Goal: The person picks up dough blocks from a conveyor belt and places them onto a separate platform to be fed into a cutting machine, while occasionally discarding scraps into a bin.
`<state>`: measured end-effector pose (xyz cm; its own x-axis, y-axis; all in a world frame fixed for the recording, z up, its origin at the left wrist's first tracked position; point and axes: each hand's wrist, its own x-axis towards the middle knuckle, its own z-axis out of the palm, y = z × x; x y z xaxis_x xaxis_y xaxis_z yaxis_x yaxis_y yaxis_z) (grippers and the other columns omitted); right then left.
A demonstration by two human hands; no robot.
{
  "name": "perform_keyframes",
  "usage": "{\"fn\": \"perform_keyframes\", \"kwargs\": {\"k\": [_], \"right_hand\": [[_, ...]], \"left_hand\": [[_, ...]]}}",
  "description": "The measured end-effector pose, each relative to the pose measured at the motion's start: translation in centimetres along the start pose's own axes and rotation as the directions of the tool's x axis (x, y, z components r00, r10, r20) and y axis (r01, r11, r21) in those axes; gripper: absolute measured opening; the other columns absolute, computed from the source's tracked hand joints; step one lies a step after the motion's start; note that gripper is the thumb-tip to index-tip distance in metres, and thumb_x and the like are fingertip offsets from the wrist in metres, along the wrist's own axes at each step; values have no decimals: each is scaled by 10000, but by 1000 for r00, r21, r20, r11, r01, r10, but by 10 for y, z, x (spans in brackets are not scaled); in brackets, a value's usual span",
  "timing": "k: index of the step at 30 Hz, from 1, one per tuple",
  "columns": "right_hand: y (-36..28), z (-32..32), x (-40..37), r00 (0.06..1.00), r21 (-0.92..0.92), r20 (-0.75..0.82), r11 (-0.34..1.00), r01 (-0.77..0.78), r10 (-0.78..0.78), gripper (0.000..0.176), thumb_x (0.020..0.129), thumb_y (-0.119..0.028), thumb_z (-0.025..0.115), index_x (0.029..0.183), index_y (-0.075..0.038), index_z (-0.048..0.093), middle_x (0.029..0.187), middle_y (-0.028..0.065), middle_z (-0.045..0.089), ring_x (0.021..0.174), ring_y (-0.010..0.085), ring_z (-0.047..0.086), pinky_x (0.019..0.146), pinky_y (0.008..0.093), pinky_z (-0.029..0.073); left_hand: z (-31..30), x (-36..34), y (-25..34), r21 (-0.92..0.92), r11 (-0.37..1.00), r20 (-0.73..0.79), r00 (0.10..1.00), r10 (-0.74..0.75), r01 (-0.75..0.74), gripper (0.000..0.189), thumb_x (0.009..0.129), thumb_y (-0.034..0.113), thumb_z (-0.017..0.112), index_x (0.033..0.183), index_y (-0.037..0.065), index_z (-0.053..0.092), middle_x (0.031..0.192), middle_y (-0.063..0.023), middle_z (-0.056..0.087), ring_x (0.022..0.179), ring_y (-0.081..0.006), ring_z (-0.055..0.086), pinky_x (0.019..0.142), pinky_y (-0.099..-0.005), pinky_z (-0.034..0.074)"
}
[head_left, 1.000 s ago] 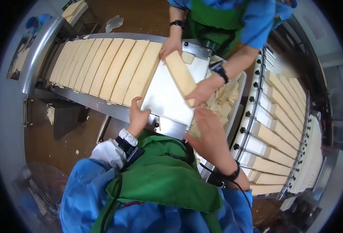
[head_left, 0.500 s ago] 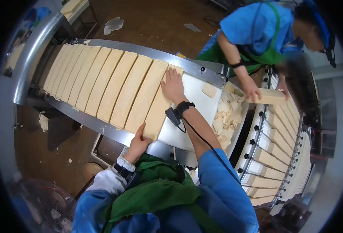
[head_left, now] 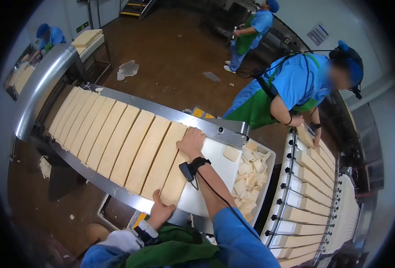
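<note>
Several long pale dough-like slabs point(head_left: 119, 134) lie side by side across a white conveyor with metal side rails. My right hand point(head_left: 191, 142) rests on the far end of the last slab point(head_left: 174, 181), with its fingers over the end. At the near end of that same slab, my left hand point(head_left: 160, 209) touches it, thumb raised and fingers against the end. Both hands are on the slab from its two ends. A small pale piece point(head_left: 231, 153) lies on the white belt to the right of my right hand.
A bin of pale scraps point(head_left: 251, 178) stands at the conveyor's end. Beyond it, a second conveyor point(head_left: 311, 205) carries slabs between dividers. A co-worker point(head_left: 291, 85) handles a slab there. Two more people stand farther back. A curved metal cover point(head_left: 43, 76) is at the left.
The view has tilted up, so the scene sits lower and more people show. The co-worker's slab has moved onto the second conveyor. My hands remain at the last slab's ends.
</note>
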<state>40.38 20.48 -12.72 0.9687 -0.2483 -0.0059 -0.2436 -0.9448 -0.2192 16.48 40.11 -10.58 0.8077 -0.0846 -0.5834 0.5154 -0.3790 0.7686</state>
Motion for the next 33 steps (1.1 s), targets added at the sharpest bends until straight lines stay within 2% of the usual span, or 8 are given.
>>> {"fn": "perform_keyframes", "kwargs": {"k": [6, 15, 18, 22, 23, 25, 28, 33], "right_hand": [[11, -25, -5, 986, 35, 162, 999, 36, -41, 676, 700, -339, 675, 1256, 36, 595, 1292, 212, 564, 1320, 372, 422, 1147, 545, 233], [150, -66, -66, 983, -186, 10, 966, -181, 186, 763, 723, -554, 716, 1232, 7, 622, 1126, 200, 683, 1152, 330, 619, 1010, 442, 443], [212, -95, -97, 908, -10, 183, 924, -382, 377, 867, 710, -571, 754, 1292, 49, 585, 1136, 227, 687, 1111, 345, 659, 1026, 496, 444], [253, -125, -157, 892, 382, 428, 866, -322, 143, 1409, 487, -481, 972, 1489, 139, 199, 1121, 318, 672, 1077, 406, 679, 952, 406, 535], [263, -111, -172, 957, 425, 286, 889, -171, 47, 1474, 444, -410, 995, 1525, 105, 134, 1130, 315, 672, 1087, 406, 677, 944, 408, 540], [260, -100, -197, 952, 325, 305, 939, -115, 12, 1319, 455, -283, 961, 1548, -92, 248, 1079, 284, 686, 995, 449, 673, 851, 486, 555], [249, -70, -239, 988, 166, 54, 974, -154, 147, 528, 820, -227, 703, 1330, -250, 566, 964, 260, 631, 861, 459, 657, 745, 523, 550], [261, -118, -296, 951, 86, -29, 949, -305, 308, 560, 805, -150, 671, 1349, -256, 596, 1085, 262, 542, 908, 437, 604, 760, 483, 539]], "left_hand": [[9, -4, 0, 171, 983, 25, 997, 69, -72, 961, 750, 214, 775, 1525, 68, 225, 989, -243, 702, 850, -400, 704, 791, -471, 562], [36, 2, 28, 386, 830, 81, 911, 405, -403, 928, 714, 222, 798, 1492, 28, 331, 990, -278, 694, 913, -471, 679, 814, -513, 556], [45, 20, 32, 504, 732, 202, 887, 416, -458, 872, 717, 265, 815, 1461, 79, 400, 953, -275, 688, 901, -454, 682, 775, -526, 556], [51, 48, 40, 730, 553, 275, 914, 300, -401, 867, 681, 325, 861, 1419, 140, 447, 952, -270, 688, 895, -449, 683, 766, -522, 559], [54, 57, 30, 757, 511, 271, 907, 324, -408, 882, 660, 356, 880, 1408, 158, 456, 957, -267, 688, 895, -450, 683, 765, -520, 560], [58, 56, 47, 699, 562, 335, 897, 290, -442, 916, 627, 393, 898, 1401, 175, 459, 957, -252, 684, 880, -442, 690, 766, -509, 566], [78, 66, 31, 838, 362, 248, 876, 413, -408, 907, 609, 375, 913, 1369, 148, 473, 1020, -208, 699, 937, -393, 691, 813, -494, 562], [110, 50, 66, 640, 548, 407, 842, 353, -539, 821, 600, 300, 923, 1294, 109, 529, 1093, -168, 706, 1000, -374, 674, 861, -488, 551]]}}
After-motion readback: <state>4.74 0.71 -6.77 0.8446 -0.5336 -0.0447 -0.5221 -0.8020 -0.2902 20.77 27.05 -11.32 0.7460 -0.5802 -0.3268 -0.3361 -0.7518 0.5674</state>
